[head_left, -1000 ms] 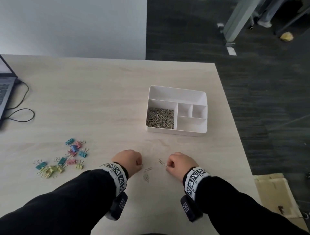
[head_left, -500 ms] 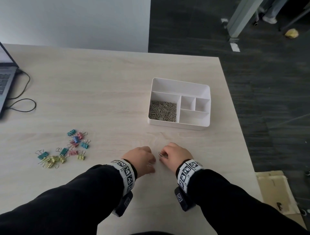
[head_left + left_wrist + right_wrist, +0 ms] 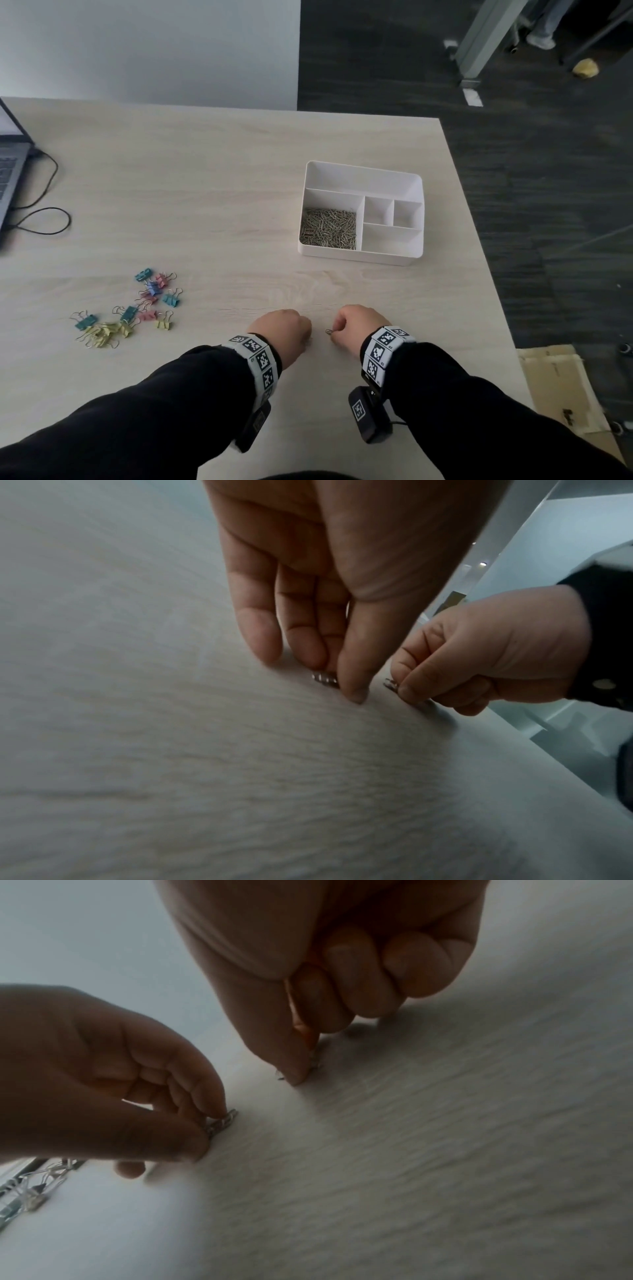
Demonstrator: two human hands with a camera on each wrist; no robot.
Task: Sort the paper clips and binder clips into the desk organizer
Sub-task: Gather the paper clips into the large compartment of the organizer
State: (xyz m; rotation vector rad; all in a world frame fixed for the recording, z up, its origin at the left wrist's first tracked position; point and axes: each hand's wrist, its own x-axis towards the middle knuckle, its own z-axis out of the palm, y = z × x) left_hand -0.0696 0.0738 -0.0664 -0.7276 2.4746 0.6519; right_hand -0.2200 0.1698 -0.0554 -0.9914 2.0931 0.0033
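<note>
Both hands are down on the pale worktop (image 3: 212, 192), side by side at its near edge. The left hand (image 3: 281, 329) pinches a small bunch of silver paper clips (image 3: 324, 679) between thumb and fingertips, right against the surface. The right hand (image 3: 359, 325) is curled too, thumb and forefinger gripping another paper clip (image 3: 329, 331) whose loop pokes out toward the left. Beyond them sits the white desk organizer (image 3: 363, 178): its near-left compartment holds a thick heap of silver clips (image 3: 329, 229), while the long back slot, the two small squares and the near-right compartment show only white plastic. Well off to the left, the coloured binder clips (image 3: 137, 308) lie scattered in a loose cluster. A laptop (image 3: 10, 164) and black cable (image 3: 44, 219) sit at the far left edge.
</note>
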